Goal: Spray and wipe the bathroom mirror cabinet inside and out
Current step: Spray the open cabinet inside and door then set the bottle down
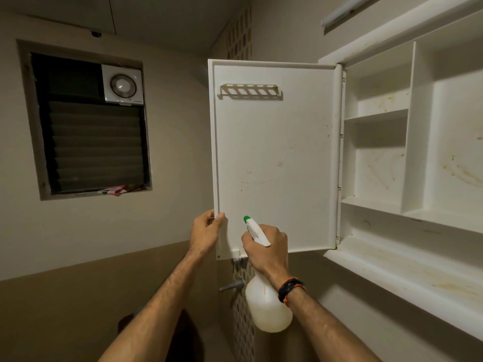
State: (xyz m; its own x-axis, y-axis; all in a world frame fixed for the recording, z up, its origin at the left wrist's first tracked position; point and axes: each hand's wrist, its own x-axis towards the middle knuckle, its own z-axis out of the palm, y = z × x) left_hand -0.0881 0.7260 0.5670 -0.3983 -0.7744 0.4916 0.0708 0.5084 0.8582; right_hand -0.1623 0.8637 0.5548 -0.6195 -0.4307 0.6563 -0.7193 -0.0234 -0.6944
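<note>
Now spray bottle point(268, 304) upright, nozzle door-ward.

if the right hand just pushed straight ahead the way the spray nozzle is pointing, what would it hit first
Most likely the inner face of the open cabinet door. The right hand holds the spray bottle with its green nozzle aimed at the door's lower part; the gap between them can't be judged from this single view.
</note>
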